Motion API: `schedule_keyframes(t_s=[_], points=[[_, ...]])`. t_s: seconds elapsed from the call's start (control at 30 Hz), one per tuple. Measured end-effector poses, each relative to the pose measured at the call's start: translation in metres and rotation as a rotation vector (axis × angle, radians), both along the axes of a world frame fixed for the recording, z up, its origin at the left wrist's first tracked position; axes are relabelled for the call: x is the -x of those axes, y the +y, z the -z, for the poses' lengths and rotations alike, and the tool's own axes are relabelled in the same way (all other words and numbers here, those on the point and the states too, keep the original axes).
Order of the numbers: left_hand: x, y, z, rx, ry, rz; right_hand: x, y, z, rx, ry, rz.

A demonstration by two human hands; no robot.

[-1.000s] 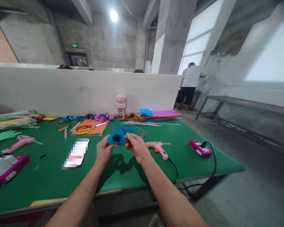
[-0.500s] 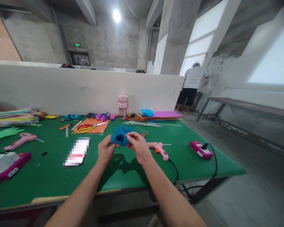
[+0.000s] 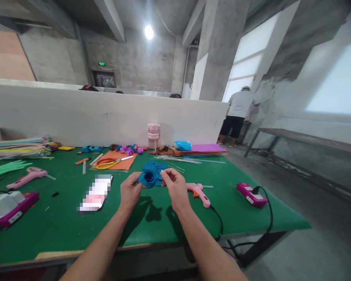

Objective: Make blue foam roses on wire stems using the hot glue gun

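A blue fabric-like flower (image 3: 149,177) with a rolled centre is held above the green table, facing me. My left hand (image 3: 130,191) is closed on its left side, thumb and fingers gripping the petals. At the flower's right edge, my right hand (image 3: 175,187) is closed in a pinch, its fingertips on the blue petals. The petal edge between those fingertips is largely hidden. More blue pieces (image 3: 160,165) show just behind the flower. Close to my right hand, a pink hot glue gun (image 3: 199,192) lies on the table with a clear glue stick in it.
On the left are a phone (image 3: 96,193), a second pink glue gun (image 3: 27,177) and a magenta power strip (image 3: 23,210). Scissors (image 3: 112,162) rest on orange sheets. Another magenta power strip (image 3: 251,194) sits right. A white partition (image 3: 105,117) stands behind; a person (image 3: 236,109) is far right.
My right fingers have shifted from near the flower's centre to its right edge. The flower's face now shows more fully. The view has tilted up slightly.
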State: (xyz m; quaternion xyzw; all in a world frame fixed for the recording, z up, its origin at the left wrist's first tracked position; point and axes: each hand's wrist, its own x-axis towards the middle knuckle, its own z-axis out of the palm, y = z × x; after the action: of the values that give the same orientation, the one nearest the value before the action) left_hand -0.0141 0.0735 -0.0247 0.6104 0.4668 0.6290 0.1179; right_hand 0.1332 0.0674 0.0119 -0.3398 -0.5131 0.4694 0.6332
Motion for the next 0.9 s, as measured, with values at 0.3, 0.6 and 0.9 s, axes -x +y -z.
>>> schedule_keyframes(t_s=[0.3,0.6,0.9], points=[[-0.0002,-0.0003,0.0014,-0.007,0.006,0.023,0.0038,-0.0094,-0.0023,-0.125,-0.267,0.122],[-0.0004,0.0012,0.0026,-0.018,-0.002,0.049,0.0024,-0.0097,-0.003,-0.209,-0.477,0.249],[-0.0035,-0.0021,-0.002,0.007,-0.054,0.059,0.0018,-0.0104,-0.0053,-0.163,-0.453,0.267]])
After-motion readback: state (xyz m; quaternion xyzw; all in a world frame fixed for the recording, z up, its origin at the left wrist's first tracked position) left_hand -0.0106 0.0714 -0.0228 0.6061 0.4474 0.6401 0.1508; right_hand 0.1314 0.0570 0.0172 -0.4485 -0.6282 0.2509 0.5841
